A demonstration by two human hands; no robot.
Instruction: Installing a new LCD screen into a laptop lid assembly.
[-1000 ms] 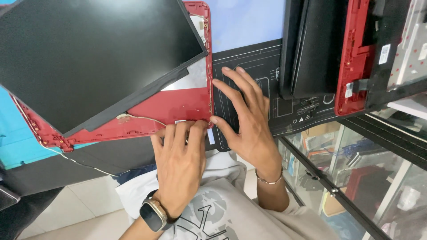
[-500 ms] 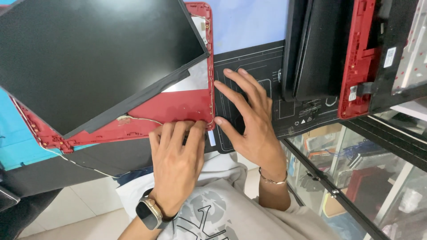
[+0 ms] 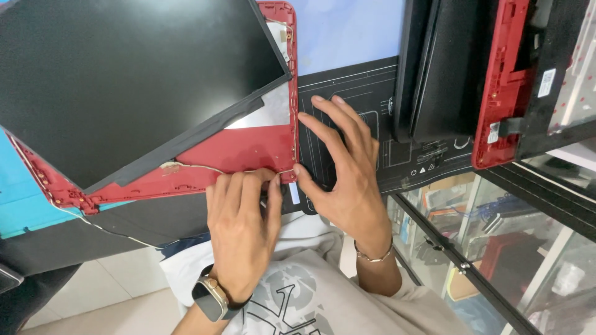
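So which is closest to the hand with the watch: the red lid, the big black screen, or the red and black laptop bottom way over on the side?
From the left hand, in the head view:
1. Red lid: its fingertips rest on the lid's near edge.
2. Black screen panel: lying tilted on the lid, farther up and left.
3. Red and black laptop base: far right, beyond the right hand.

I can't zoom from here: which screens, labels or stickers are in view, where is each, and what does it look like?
Display panel: upper left, tilted in the red lid shell, flat black rectangle, dark.
White sticker: upper right, on dark casing, small rectangle.
White label: red frame's lower end, small.
Left hand presses the shell's lower edge.
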